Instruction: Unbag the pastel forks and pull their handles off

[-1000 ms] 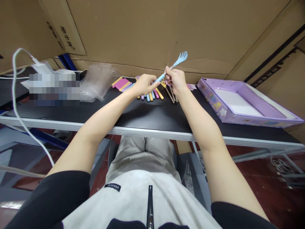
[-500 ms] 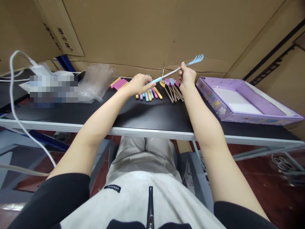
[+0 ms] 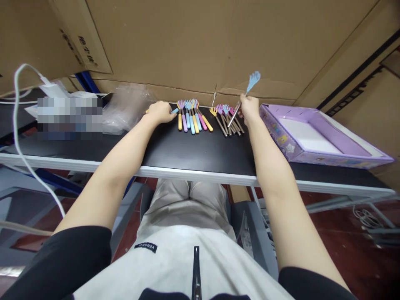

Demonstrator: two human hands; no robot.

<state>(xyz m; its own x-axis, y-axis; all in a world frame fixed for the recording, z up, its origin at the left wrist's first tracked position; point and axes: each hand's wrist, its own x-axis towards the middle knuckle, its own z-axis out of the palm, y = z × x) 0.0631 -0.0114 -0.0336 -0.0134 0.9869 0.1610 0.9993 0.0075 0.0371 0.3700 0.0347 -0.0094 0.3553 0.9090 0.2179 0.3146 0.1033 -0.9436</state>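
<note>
My left hand is closed round a light blue handle, whose end sticks out past the fingers. It is low over the left of the table and covers most of the pile of loose handles. My right hand grips a back scratcher rod with a blue claw pointing up and a bare metal shaft slanting down. Between my hands lies a row of back scratchers with coloured handles. Beside my right hand is a group of back scratcher rods without handles, their claws toward the cardboard.
A purple open box stands at the right of the black table. Clear plastic bags and a white cable are at the left. Cardboard walls off the back.
The blue handle has come off the metal shaft. My left hand has moved left with the handle; the rod in my right hand now tilts more steeply, its bare end down.
</note>
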